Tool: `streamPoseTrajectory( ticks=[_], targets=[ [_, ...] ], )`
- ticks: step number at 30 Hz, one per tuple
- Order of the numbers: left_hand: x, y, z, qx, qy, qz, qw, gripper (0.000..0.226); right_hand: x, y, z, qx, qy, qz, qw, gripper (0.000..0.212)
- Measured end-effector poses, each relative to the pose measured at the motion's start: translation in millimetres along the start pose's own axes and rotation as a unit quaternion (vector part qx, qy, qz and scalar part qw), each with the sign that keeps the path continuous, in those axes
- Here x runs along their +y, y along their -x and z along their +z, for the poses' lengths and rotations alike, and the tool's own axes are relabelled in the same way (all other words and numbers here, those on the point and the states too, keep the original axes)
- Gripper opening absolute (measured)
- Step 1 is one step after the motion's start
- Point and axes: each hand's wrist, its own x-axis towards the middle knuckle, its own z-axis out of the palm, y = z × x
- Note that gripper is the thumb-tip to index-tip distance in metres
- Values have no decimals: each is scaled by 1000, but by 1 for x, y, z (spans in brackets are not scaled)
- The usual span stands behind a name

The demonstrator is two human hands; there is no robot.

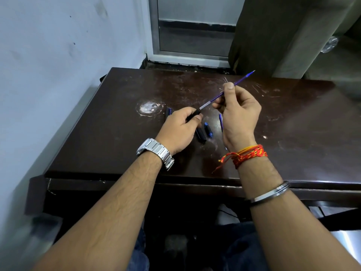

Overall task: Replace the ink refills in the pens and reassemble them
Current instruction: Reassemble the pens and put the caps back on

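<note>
The refill [226,90], a thin blue stick with a clear tail end, is held in the air above the counter [97,124], slanting up and away to the right. Its clear tail meets the mouth of the black barrel [193,115]; whether it is going in or coming out cannot be told from this view. The right hand [237,112] pinches the refill near its middle between thumb and fingertips. The left hand [180,127] is closed around the barrel, with only its open end showing past the thumb.

To do this step well, I judge the refill and barrel should stay on one line, since a stick this thin would bow if pushed at an angle. A grip nearer the barrel mouth would give better control. The barrel hand should stay quiet while the other does the sliding.

On the counter just beneath the hands lie a black part [201,135], a small blue part [208,130] beside it, another refill [221,122] partly hidden by the right hand, and a dark piece [168,112] left of the left hand.
</note>
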Motion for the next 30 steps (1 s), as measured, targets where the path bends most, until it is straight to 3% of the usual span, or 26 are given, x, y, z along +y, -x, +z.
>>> streamPoseTrajectory(
  ticks=[7,11,16,18,21,25,28,30],
  targets=[
    [3,1,0,13,35,22,999,15,0,10,7,-103,106,25,989,22],
    [4,1,0,31,80,15,996,16,-4,17,8,-166,92,52,980,18],
    [4,-2,-5,96,120,2,988,14,-4,0,-5,-86,128,104,983,33],
    [5,-3,-6,116,148,-10,982,13,1,-5,-12,-82,256,94,959,24],
    [3,-5,-7,133,178,-27,975,11,3,0,-18,-135,453,34,881,12],
    [4,-5,-5,135,194,-41,971,8,10,4,-12,-171,561,30,809,18],
    [4,-4,-5,130,210,-50,968,8,14,5,-9,-180,590,32,787,19],
    [4,-3,-5,118,213,-53,968,8,15,5,-9,-163,579,26,799,18]
  ],
)
